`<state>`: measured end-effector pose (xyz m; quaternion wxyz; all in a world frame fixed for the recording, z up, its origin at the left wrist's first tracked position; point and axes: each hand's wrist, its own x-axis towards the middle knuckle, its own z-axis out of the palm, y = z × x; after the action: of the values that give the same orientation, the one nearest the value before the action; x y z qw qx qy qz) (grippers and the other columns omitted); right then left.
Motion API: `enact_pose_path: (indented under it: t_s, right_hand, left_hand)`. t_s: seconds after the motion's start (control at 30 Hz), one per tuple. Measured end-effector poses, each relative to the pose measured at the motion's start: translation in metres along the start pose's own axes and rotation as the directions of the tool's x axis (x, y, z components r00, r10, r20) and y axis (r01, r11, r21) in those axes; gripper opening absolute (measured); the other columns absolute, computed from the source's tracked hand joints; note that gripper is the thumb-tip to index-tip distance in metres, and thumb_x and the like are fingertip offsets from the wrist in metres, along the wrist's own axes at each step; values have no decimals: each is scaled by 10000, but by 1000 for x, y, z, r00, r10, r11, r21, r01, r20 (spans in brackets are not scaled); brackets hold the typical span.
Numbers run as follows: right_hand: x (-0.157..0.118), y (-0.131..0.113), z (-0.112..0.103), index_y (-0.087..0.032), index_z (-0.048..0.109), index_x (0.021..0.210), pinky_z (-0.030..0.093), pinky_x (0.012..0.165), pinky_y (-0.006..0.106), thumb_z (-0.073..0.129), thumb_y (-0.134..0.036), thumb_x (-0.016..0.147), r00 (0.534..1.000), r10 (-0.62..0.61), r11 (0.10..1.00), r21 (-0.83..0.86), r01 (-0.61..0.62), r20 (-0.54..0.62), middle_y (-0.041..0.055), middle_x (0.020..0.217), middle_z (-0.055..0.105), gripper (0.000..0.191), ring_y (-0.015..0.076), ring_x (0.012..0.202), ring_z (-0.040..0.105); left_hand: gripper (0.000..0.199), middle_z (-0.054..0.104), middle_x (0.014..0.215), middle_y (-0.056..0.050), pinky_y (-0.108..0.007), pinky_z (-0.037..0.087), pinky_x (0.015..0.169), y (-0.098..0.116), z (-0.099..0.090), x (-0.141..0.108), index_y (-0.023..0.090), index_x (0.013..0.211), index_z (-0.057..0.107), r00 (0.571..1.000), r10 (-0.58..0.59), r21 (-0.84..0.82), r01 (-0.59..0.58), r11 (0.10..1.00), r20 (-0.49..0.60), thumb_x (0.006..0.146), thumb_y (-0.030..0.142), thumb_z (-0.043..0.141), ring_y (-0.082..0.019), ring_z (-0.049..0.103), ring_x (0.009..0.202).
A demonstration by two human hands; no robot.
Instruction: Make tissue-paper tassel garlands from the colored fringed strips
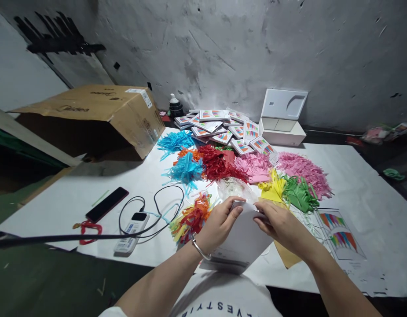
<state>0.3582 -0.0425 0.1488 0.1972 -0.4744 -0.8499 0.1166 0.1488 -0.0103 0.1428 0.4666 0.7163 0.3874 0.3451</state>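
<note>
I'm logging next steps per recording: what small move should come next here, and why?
Probably a light pull apart at the top edge of the white card, to check whether it opens: the left hand and right hand both pinch it there, a little apart. Whether it opens, I cannot tell.

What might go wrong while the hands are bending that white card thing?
The white card is pinched near its top edge by the left hand and right hand, so it might crease. The left forearm is close to the mixed-colour strips; a bump might scatter them. The black cable runs past the table's edge, so a tug might pull the power bank off.
</note>
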Motion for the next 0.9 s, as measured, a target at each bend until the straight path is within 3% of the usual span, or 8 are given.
enact_pose_path:
  t_s: [0.13,0.3,0.53,0.7,0.9]
  right_hand:
    - [0,1,-1,-189,447,1170,522,762,360,493,-205,898,999,-3,1000,-16,4,46,91,998,628,277,218,877,628]
    - [1,1,4,-163,455,1141,523,755,380,462,-148,873,999,-44,995,-92,43,-18,103,954,629,269,233,879,629]
    - [0,3,5,-171,468,1113,506,750,346,458,-129,872,999,-34,999,-36,32,-38,85,935,633,245,212,855,627]
    - [1,2,5,-178,476,1067,460,712,311,444,-144,888,1000,-17,997,-69,15,-22,74,913,622,185,203,828,605]
    - [2,-3,0,-203,473,875,349,604,264,451,-149,883,993,65,991,-122,-54,93,22,791,586,59,166,696,545]
  left_hand:
    - [263,647,940,-31,-262,417,748,1,1,0,204,1094,580,1000,-4,-14,4,1000,-1,931,333,419,-178,577,832]
    - [305,626,854,-14,-256,396,683,0,1,-1,214,1165,552,1000,-15,16,15,1000,15,940,352,400,-166,556,754]
    - [338,591,778,1,-253,385,660,-1,0,-1,212,1209,524,999,-15,47,12,999,48,946,373,387,-157,540,713]
    - [332,629,897,-30,-267,410,712,0,3,-1,210,1209,521,999,-7,60,3,998,52,951,357,373,-172,564,790]
    - [301,641,1035,-62,-288,419,800,-3,9,-3,205,1167,551,999,29,63,-31,997,44,955,318,370,-194,578,921]
